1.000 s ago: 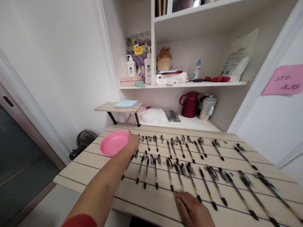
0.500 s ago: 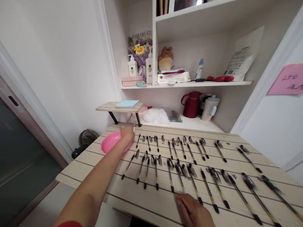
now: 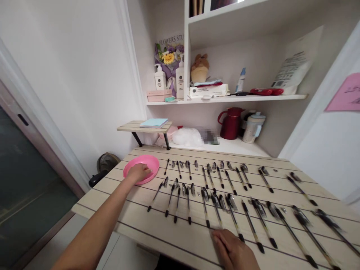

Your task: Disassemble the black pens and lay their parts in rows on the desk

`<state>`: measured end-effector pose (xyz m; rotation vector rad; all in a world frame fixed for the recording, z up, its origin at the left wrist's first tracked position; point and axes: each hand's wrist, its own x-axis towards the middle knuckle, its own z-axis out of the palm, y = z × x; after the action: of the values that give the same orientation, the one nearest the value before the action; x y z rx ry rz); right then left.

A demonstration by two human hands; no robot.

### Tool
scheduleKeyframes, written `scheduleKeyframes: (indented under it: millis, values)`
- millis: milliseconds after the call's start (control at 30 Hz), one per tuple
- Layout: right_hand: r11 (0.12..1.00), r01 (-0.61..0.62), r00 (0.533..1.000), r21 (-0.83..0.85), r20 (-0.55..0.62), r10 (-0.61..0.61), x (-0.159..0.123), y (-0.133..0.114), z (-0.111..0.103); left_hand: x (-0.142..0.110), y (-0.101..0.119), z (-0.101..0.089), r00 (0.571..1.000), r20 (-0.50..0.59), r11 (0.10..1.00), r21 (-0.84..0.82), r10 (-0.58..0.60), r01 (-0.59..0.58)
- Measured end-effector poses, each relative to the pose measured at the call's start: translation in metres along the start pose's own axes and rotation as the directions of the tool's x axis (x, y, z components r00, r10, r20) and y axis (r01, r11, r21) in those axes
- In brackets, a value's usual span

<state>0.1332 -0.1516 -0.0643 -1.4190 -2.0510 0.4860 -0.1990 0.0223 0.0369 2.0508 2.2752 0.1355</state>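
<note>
My left hand [image 3: 139,172] reaches into the pink bowl [image 3: 150,163] at the table's far left, fingers curled downward; what they hold, if anything, is too small to see. My right hand [image 3: 234,252] lies flat on the wooden table [image 3: 174,240] near its front edge, holding nothing, its fingertips just below the near row of black pens [image 3: 216,210]. A second row of black pens [image 3: 219,176] lies further back, with loose pen caps [image 3: 194,189] beside the pens.
A small wooden riser [image 3: 140,128] with a blue notepad stands behind the bowl. Shelves at the back hold a red jug [image 3: 231,123], a cup, bottles and a plush toy. A fan [image 3: 105,163] sits on the floor left of the table.
My left hand lifted from the far row's left end, swung left and came down into the pink bowl. The right hand stayed put. The view shifted slightly.
</note>
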Motion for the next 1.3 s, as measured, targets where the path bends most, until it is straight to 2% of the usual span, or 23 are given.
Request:
scheduleKeyframes:
  millis: [100, 233, 333, 467, 633, 700, 800, 900, 967, 1033, 1100, 1133, 1200, 1300]
  values:
    - [1.000, 0.004, 0.999, 0.012, -0.039, -0.004, 0.000, -0.004, -0.001, -0.017, 0.001, 0.005, 0.992, 0.025, 0.993, -0.015, 0.120, -0.119]
    - [1.000, 0.020, 0.996, 0.019, -0.093, -0.018, 0.001, -0.007, -0.001, -0.027, -0.003, 0.012, 0.986, -0.033, 0.987, 0.021, 0.163, -0.162]
    - [0.998, 0.033, 0.994, 0.053, -0.110, -0.027, 0.002, -0.008, -0.004, -0.026, -0.007, 0.012, 0.988, -0.067, 0.990, 0.035, 0.140, -0.138]
    - [0.993, 0.009, 0.994, 0.117, -0.111, 0.004, 0.003, -0.010, -0.009, -0.023, -0.013, 0.009, 0.996, -0.071, 0.997, 0.060, 0.054, -0.050]
    - [0.986, -0.001, 0.993, 0.165, -0.114, 0.020, -0.001, -0.012, -0.017, -0.019, -0.015, 0.010, 0.989, -0.136, 0.994, 0.090, -0.052, 0.065]
    - [0.988, -0.001, 0.991, 0.157, -0.135, 0.023, -0.004, -0.008, -0.023, -0.019, -0.014, 0.011, 0.980, -0.197, 0.995, 0.083, -0.042, 0.059]
    - [0.997, -0.018, 0.977, 0.074, -0.209, 0.033, -0.009, 0.008, -0.041, -0.024, -0.004, 0.015, 0.940, -0.338, 0.999, -0.005, 0.034, -0.038]
    - [0.987, -0.136, 0.941, -0.086, -0.323, 0.102, -0.020, 0.037, -0.072, -0.037, 0.024, 0.022, 0.912, -0.399, 0.960, -0.207, 0.094, -0.190]
    - [0.923, -0.315, 0.882, -0.222, -0.428, 0.198, -0.030, 0.063, -0.098, -0.051, 0.055, 0.027, 0.903, -0.399, 0.878, -0.361, 0.158, -0.314]
    - [0.750, -0.555, 0.783, -0.359, -0.531, 0.325, -0.042, 0.090, -0.123, -0.069, 0.092, 0.032, 0.883, -0.391, 0.763, -0.476, 0.261, -0.437]
    - [0.565, -0.691, 0.708, -0.451, -0.582, 0.401, -0.053, 0.115, -0.145, -0.090, 0.132, 0.035, 0.854, -0.381, 0.657, -0.548, 0.355, -0.518]
    - [0.493, -0.729, 0.678, -0.474, -0.600, 0.425, -0.058, 0.127, -0.152, -0.101, 0.153, 0.037, 0.837, -0.356, 0.597, -0.587, 0.416, -0.547]
    - [0.427, -0.764, 0.644, -0.483, -0.608, 0.464, -0.064, 0.146, -0.161, -0.122, 0.191, 0.041, 0.794, -0.290, 0.476, -0.673, 0.534, -0.566]
    - [0.422, -0.764, 0.644, -0.487, -0.556, 0.525, -0.069, 0.164, -0.161, -0.149, 0.242, 0.052, 0.718, -0.214, 0.333, -0.775, 0.663, -0.538]
